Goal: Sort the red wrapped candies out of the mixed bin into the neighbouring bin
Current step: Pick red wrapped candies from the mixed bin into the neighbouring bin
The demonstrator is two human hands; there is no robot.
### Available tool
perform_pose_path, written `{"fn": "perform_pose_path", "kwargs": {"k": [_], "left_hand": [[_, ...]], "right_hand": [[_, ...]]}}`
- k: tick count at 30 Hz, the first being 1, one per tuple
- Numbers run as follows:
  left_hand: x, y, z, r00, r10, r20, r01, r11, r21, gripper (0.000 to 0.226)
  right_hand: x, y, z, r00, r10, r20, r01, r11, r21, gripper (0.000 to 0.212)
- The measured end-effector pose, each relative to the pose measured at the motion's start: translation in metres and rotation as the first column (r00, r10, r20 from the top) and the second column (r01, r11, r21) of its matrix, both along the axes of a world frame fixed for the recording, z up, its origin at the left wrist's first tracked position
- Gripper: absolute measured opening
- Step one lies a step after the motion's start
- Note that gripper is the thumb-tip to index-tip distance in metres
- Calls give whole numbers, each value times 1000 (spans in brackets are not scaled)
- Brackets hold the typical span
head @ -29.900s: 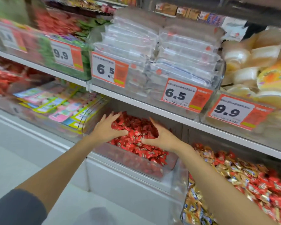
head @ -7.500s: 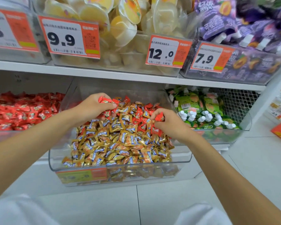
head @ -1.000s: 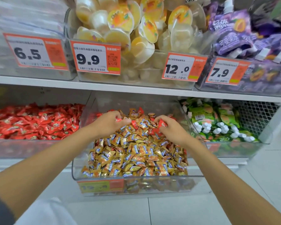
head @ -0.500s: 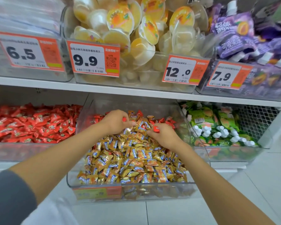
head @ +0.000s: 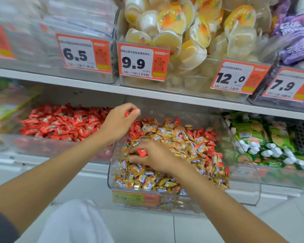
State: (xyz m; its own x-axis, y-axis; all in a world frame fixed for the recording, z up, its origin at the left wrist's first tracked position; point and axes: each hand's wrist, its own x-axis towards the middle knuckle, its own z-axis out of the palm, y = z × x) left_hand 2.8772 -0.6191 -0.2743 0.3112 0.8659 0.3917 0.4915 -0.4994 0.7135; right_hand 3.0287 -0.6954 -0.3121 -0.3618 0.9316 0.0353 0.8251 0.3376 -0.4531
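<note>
On the lower shelf, head view: the mixed bin (head: 242, 174) projects forward, its clear front wall nearest the camera. The neighbouring bin (head: 60, 148), holding red stock only, sits against its left wall.

The left hand (head: 118, 123) hangs over the rear left corner of the mixed bin, at the shared wall. Its fingers are curled round a red wrapped candy (head: 130, 112) whose end shows at the fingertips; whether more lie in the palm cannot be told. Judged purpose: it is held clear of the wall for a drop leftward.

The right hand (head: 154, 156) rests low on the pile near the left wall, thumb and fingers pinching a second red candy (head: 142, 152), apparently picked from among the gold candies (head: 167, 132). Loose red candies (head: 206, 135) lie along the rear and right side, so the sort is judged incomplete.

Clearance: the upper shelf (head: 95, 85) overhangs both bins and limits lift at the rear; the open front gives free room. The green-packet bin (head: 270, 137) adjoins the right wall, so reaches there should stay inside the rim.
</note>
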Motion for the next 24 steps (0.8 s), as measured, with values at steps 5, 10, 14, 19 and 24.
{"fn": "perform_pose_path", "kwargs": {"k": [5,10,14,19,24], "left_hand": [[0,-4,-5,998,46,39,-47,998,39,16],[1,-2,-9,995,47,90,-51,998,45,17],[2,0,-12,991,69,115,-74,996,40,19],[0,-2,-10,992,81,100,-84,996,27,18],[0,-5,-10,993,70,91,-73,997,27,19]], "right_hand": [[21,16,-8,920,-137,367,59,975,216,34],[82,11,15,817,-420,396,358,907,222,44],[59,-2,23,935,-340,99,335,940,68,27],[3,1,-6,942,-130,310,127,991,29,45],[33,0,1,974,-214,72,218,974,-55,20]]}}
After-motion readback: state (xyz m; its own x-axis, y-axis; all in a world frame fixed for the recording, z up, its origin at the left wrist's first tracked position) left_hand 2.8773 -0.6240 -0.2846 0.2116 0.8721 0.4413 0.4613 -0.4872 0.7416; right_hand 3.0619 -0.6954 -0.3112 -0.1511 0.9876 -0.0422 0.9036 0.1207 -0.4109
